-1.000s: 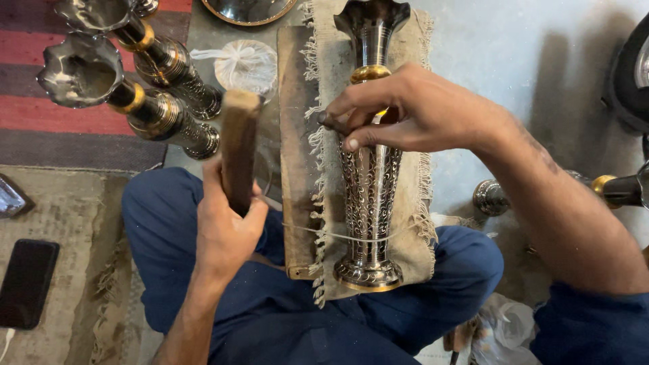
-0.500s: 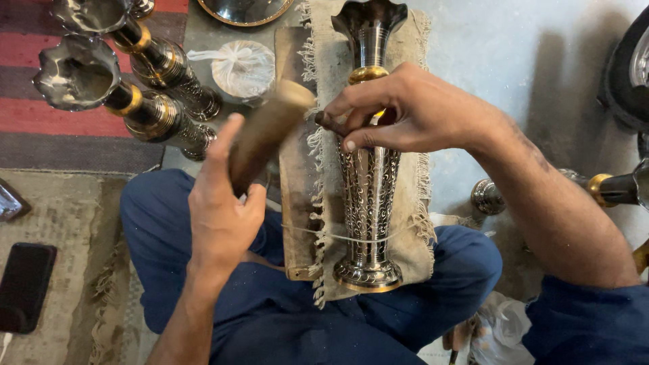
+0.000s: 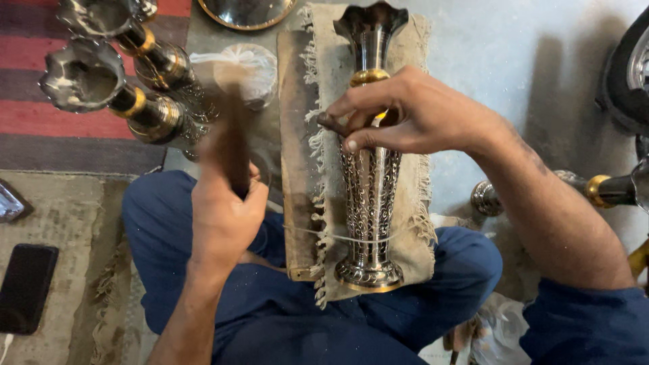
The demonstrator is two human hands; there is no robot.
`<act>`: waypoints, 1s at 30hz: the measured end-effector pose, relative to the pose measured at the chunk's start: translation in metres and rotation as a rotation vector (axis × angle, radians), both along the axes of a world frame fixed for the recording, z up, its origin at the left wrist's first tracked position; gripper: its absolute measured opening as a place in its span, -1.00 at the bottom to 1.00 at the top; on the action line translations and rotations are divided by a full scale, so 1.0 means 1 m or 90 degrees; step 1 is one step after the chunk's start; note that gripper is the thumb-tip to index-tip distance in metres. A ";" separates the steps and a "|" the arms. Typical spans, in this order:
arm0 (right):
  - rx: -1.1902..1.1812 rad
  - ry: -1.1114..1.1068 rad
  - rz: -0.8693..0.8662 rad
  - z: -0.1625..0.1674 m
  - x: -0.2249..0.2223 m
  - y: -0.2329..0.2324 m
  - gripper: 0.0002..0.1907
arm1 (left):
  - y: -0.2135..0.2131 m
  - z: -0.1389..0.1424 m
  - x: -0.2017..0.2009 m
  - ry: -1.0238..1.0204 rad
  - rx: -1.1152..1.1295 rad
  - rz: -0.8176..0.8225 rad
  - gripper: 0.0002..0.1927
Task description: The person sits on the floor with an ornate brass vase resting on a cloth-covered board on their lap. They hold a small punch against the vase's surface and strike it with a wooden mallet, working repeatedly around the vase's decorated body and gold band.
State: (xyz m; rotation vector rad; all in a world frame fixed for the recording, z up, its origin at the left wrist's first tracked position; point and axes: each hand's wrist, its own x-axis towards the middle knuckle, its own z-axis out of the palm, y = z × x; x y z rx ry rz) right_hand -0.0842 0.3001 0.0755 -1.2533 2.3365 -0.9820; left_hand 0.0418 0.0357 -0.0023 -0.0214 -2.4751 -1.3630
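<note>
- Grey concrete floor (image 3: 487, 61) fills the upper right of the frame; a red striped rug (image 3: 40, 115) lies at the upper left.
- Right hand (image 3: 412, 111), centre of frame: its grip is pressed together, pinching a small dark punch (image 3: 332, 123) against the vase (image 3: 370, 203).
- Left hand (image 3: 223, 213), left of centre: its grip is wrapped tight round a blurred wooden mallet (image 3: 233, 145), raised apart from the punch.
- Vase lies lengthwise on a frayed cloth (image 3: 414, 223) over a wooden board (image 3: 296, 169), across the lap, with a thin string (image 3: 318, 233) over its lower stem.
- Judged by its looks, the vase is stiff, fairly heavy metal, polished and slippery; its carved middle offers the surest hold, and the flared mouth would dent easiest.
- Other vases (image 3: 135, 101) lie at the upper left; a phone (image 3: 26, 287) lies at the lower left.
</note>
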 end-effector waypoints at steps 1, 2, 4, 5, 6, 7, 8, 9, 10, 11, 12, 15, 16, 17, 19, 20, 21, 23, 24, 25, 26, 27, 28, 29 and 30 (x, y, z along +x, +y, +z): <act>0.004 -0.005 0.002 0.000 0.000 -0.001 -0.62 | 0.000 0.001 0.000 0.087 -0.158 -0.009 -0.16; -0.001 -0.001 0.002 0.000 0.000 -0.001 -0.61 | 0.000 0.002 0.000 0.177 -0.316 -0.017 -0.11; -0.013 0.008 0.005 -0.001 -0.001 -0.002 -0.58 | 0.001 0.002 -0.001 0.044 0.031 -0.017 -0.19; -0.002 0.002 -0.003 -0.001 -0.001 -0.002 -0.58 | 0.001 0.002 -0.001 -0.030 0.203 -0.028 -0.23; 0.011 -0.009 -0.009 0.000 -0.001 -0.001 -0.58 | 0.000 0.002 -0.001 0.036 0.031 -0.027 -0.19; 0.023 -0.019 -0.013 -0.001 -0.001 -0.001 -0.58 | -0.001 0.002 -0.001 0.103 -0.140 -0.027 -0.16; 0.006 -0.014 -0.004 -0.001 0.000 -0.001 -0.59 | -0.002 0.002 -0.001 0.175 -0.313 -0.025 -0.12; -0.010 -0.006 0.008 -0.002 -0.001 -0.001 -0.59 | -0.002 0.001 -0.001 0.108 -0.163 -0.015 -0.18; -0.027 0.002 0.020 -0.002 -0.002 -0.001 -0.59 | -0.002 0.001 -0.001 0.042 -0.013 -0.008 -0.23; -0.023 -0.002 0.014 -0.002 -0.002 -0.001 -0.59 | -0.002 0.000 -0.001 -0.027 0.134 -0.009 -0.29; -0.019 -0.013 0.009 -0.002 -0.002 -0.001 -0.59 | -0.002 0.000 -0.001 0.003 -0.001 -0.018 -0.24; -0.024 0.001 0.015 -0.003 -0.002 -0.002 -0.58 | -0.003 -0.002 -0.001 0.053 -0.152 -0.027 -0.18; -0.029 0.016 0.021 -0.003 -0.002 -0.002 -0.58 | -0.003 -0.003 -0.001 0.040 -0.034 -0.023 -0.22; -0.016 0.004 0.011 -0.002 -0.003 -0.002 -0.58 | -0.003 -0.004 -0.002 0.024 0.082 -0.026 -0.25; 0.013 -0.036 -0.013 -0.001 -0.002 -0.002 -0.58 | -0.005 -0.005 -0.003 0.063 -0.081 -0.057 -0.22; 0.004 -0.027 -0.005 -0.001 0.000 -0.002 -0.58 | -0.005 -0.006 -0.003 0.084 -0.162 -0.071 -0.20; -0.004 -0.011 0.006 -0.001 -0.001 -0.002 -0.58 | -0.005 -0.006 -0.003 0.099 -0.129 -0.067 -0.21; 0.000 0.001 0.011 0.000 -0.003 -0.003 -0.57 | -0.005 -0.008 -0.004 0.133 -0.065 -0.056 -0.22; 0.014 -0.010 -0.004 0.000 -0.003 -0.003 -0.56 | -0.004 -0.008 -0.004 0.100 -0.036 -0.060 -0.26; 0.029 -0.027 -0.017 -0.001 -0.002 -0.003 -0.56 | -0.003 -0.009 -0.004 0.061 -0.005 -0.061 -0.30; 0.023 -0.032 -0.017 -0.001 -0.001 -0.003 -0.55 | -0.003 -0.008 -0.005 0.024 0.025 -0.059 -0.33; 0.017 -0.032 -0.016 -0.001 -0.001 -0.002 -0.54 | -0.003 -0.009 -0.005 0.061 -0.025 -0.054 -0.31; 0.011 -0.029 -0.012 -0.001 -0.003 -0.002 -0.54 | -0.003 -0.008 -0.005 0.101 -0.074 -0.045 -0.28; 0.004 -0.015 0.003 -0.002 -0.004 -0.002 -0.55 | -0.003 -0.008 -0.006 0.141 -0.124 -0.037 -0.25; -0.005 -0.002 0.011 -0.002 -0.005 -0.002 -0.56 | -0.003 -0.008 -0.006 0.024 -0.065 -0.002 -0.30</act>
